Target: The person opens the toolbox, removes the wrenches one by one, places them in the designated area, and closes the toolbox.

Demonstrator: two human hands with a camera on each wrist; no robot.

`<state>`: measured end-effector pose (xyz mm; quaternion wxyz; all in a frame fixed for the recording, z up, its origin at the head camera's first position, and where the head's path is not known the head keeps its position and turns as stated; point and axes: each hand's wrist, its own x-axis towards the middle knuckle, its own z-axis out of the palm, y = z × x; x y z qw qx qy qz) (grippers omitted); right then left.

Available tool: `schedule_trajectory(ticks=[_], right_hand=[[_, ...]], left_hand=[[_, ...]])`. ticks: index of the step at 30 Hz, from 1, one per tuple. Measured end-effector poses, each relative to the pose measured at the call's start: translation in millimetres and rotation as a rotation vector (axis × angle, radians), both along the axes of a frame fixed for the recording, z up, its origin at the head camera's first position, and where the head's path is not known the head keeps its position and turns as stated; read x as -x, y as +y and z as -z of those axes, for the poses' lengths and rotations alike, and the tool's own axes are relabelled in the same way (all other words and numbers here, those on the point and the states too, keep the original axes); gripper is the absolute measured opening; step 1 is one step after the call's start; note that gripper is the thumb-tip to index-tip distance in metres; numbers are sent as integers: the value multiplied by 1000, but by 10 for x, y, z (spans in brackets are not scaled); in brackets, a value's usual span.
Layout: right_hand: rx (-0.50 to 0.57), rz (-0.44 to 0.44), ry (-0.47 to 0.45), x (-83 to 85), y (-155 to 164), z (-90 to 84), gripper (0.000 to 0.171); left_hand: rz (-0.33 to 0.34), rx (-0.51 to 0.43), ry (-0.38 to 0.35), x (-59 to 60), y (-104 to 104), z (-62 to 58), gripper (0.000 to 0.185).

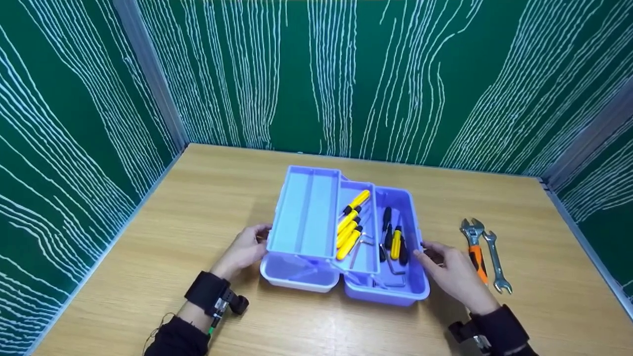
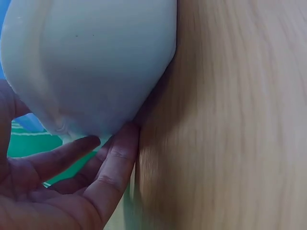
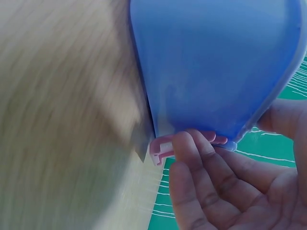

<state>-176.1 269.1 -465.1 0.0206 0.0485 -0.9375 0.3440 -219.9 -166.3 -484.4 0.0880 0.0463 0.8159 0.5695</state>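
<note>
A purple plastic toolbox stands unfolded on the table, its lid laid out to the left. Above the lid sits a bare two-section tray; a second tray beside it holds several yellow-handled screwdrivers. Black and yellow screwdrivers and hex keys lie in the base. My left hand holds the lid's left side, fingertips at its lower edge. At the right end, my right hand grips the box, thumb by the rim and fingers on a pink latch.
An adjustable wrench with an orange handle and a double open-end wrench lie on the wooden table right of the box. Green walls with white wavy lines enclose the table at the back and sides.
</note>
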Motion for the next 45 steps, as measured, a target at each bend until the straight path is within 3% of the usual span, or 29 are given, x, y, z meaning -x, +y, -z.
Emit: schedule_trajectory(ticks=[5,11,18,26,45], right_hand=[[-22,18,23,6,-12,-4,51],[-6,8,5,13,-20,-10,54],[10,-8,-1,23,-30,-9,51],[9,-11,-49,25,-78,-8,52],[30,-81,-67,130,-9,56,63]], left_hand=[[33,33,31,2,20,24,56],[14,61,33,-28,26,6,60],[11,95,58,-47,14,-32,52],[-13,31,10,-61,-43,-72,53],[-76,-106,-112,-89,-207,-156,46]])
